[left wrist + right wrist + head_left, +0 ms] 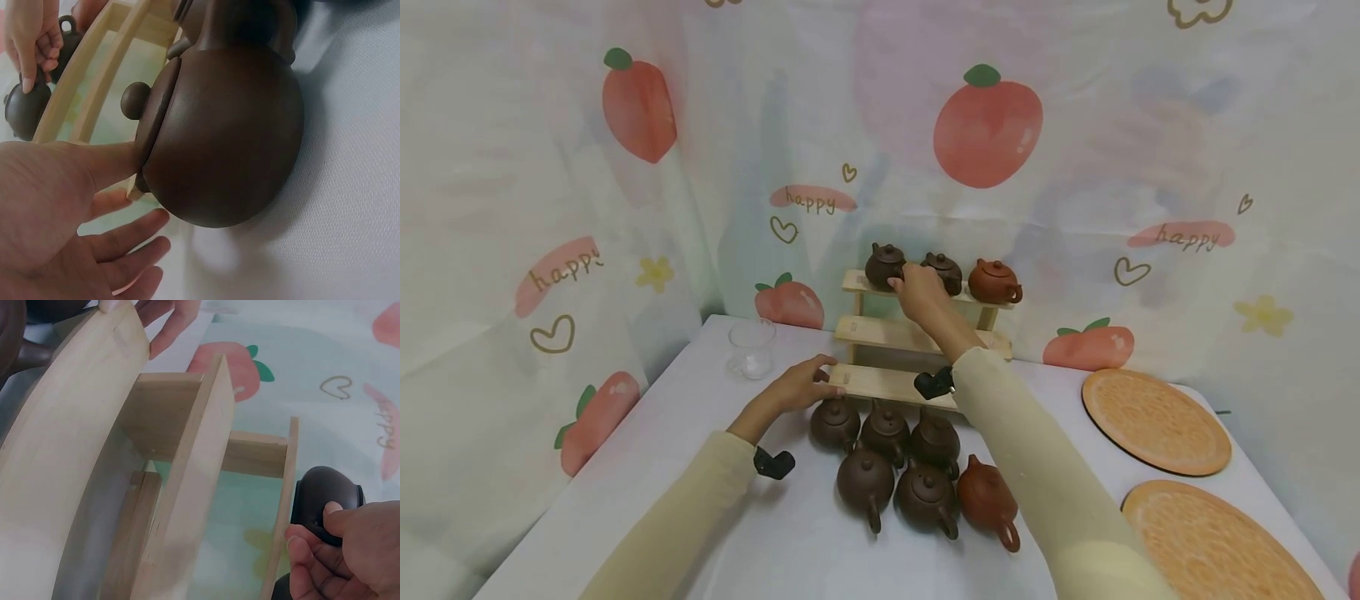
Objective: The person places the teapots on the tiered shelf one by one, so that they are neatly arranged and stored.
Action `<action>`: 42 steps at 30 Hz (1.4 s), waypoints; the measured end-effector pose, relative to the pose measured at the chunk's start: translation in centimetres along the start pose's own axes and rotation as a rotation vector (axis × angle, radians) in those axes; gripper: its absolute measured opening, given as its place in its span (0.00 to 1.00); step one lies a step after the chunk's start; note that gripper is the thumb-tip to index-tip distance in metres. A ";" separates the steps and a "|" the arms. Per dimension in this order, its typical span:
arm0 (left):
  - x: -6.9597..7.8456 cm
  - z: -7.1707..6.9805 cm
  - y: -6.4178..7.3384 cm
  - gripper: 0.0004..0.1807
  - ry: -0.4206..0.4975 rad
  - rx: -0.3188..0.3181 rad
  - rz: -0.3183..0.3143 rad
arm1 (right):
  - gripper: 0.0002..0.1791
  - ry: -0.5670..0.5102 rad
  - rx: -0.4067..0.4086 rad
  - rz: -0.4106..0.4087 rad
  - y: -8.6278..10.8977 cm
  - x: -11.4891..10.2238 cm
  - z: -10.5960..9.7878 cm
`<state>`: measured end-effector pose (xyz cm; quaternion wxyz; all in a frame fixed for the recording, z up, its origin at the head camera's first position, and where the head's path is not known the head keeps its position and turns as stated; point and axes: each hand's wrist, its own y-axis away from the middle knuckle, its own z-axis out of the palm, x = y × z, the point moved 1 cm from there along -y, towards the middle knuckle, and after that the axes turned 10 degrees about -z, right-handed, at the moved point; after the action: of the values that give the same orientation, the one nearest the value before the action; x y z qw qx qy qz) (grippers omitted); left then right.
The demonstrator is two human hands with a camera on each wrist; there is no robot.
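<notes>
The right hand (921, 292) has thumb and fingers curled in a pinch at the handle of a dark brown teapot (885, 265), whose body lies just left of the fingertips, at the left end of the far, top tier of a wooden stand (917, 334). It is probably rigid, smooth, brittle clay, best held by the handle with the lid steadied. The left hand (797, 385) grips the near tier's left end, thumb and forefinger bent round it, other fingers loosely spread.
</notes>
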<state>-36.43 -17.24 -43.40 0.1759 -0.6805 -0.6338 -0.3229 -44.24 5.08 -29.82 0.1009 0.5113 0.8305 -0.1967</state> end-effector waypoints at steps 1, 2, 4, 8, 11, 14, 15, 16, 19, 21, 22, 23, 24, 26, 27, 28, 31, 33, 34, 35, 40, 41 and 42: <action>0.0 0.0 0.0 0.33 0.002 0.000 -0.001 | 0.24 0.005 -0.005 0.005 -0.1 -0.1 0.0; 0.0 0.0 0.0 0.33 0.002 0.000 -0.001 | 0.24 0.005 -0.007 0.009 -0.1 -0.1 0.0; 0.0 0.0 0.0 0.33 0.003 -0.001 0.007 | 0.24 0.007 -0.009 0.017 -0.2 -0.2 0.0; 0.0 0.1 0.0 0.33 0.013 -0.004 0.019 | 0.24 0.001 -0.008 0.023 -0.3 -0.2 0.0; 0.0 0.0 0.1 0.33 0.015 -0.006 0.010 | 0.23 -0.015 -0.001 0.021 -0.3 -0.3 0.2; 0.0 -0.1 0.2 0.33 0.012 -0.006 0.005 | 0.23 -0.028 0.010 0.023 -0.3 -0.3 0.2; 0.0 -0.1 0.2 0.33 0.012 -0.005 0.005 | 0.23 -0.033 0.014 0.025 -0.3 -0.3 0.2; -0.1 -0.1 0.1 0.33 0.013 -0.005 0.005 | 0.23 -0.035 0.016 0.026 -0.3 -0.3 0.2; 0.0 0.0 0.1 0.33 0.017 -0.004 0.002 | 0.23 -0.040 0.022 0.034 -0.2 -0.3 0.2; 0.0 0.0 0.1 0.33 0.019 -0.005 -0.003 | 0.22 -0.043 0.026 0.040 -0.1 -0.3 0.3; 0.0 0.0 0.1 0.33 0.019 -0.005 -0.005 | 0.21 -0.045 0.029 0.043 -0.1 -0.3 0.3; 0.0 0.0 0.1 0.33 0.020 -0.005 -0.007 | 0.21 -0.047 0.033 0.045 -0.1 -0.2 0.3; 0.0 0.0 0.1 0.33 0.021 -0.007 -0.008 | 0.21 -0.050 0.036 0.048 0.0 -0.2 0.3; 0.0 0.0 0.2 0.33 0.020 -0.010 -0.008 | 0.21 -0.044 0.045 0.046 0.1 -0.1 0.3; 0.0 0.0 0.2 0.33 0.019 -0.011 -0.006 | 0.20 -0.040 0.050 0.045 0.2 -0.1 0.4; 0.0 0.0 0.2 0.33 0.019 -0.011 -0.005 | 0.19 -0.033 0.055 0.043 0.3 0.0 0.4; -0.1 0.0 0.1 0.34 0.015 -0.009 -0.009 | 0.21 -0.011 0.044 0.014 0.8 0.5 0.6; -0.2 0.1 0.1 0.34 0.014 -0.007 -0.013 | 0.26 -0.011 0.026 -0.008 1.4 1.1 0.7; -0.2 0.1 0.1 0.34 0.014 -0.009 -0.014 | 0.26 -0.012 0.014 -0.018 1.9 1.4 0.7; -0.2 0.1 0.1 0.34 0.014 -0.012 -0.012 | 0.26 -0.015 0.004 -0.034 2.5 1.7 0.6; -0.1 0.2 0.0 0.35 0.013 -0.017 0.003 | 0.18 -0.016 -0.017 -0.121 6.7 3.7 -0.1; -0.1 0.1 0.0 0.35 0.014 -0.014 0.004 | 0.18 -0.013 -0.018 -0.141 7.7 4.1 -0.3; 0.0 0.1 0.0 0.35 0.012 -0.011 0.005 | 0.18 -0.011 -0.022 -0.154 8.9 4.6 -0.5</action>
<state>-36.37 -17.20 -43.48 0.1766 -0.6810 -0.6293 -0.3302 -38.44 12.52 -33.07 0.0957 0.4439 0.8688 -0.1976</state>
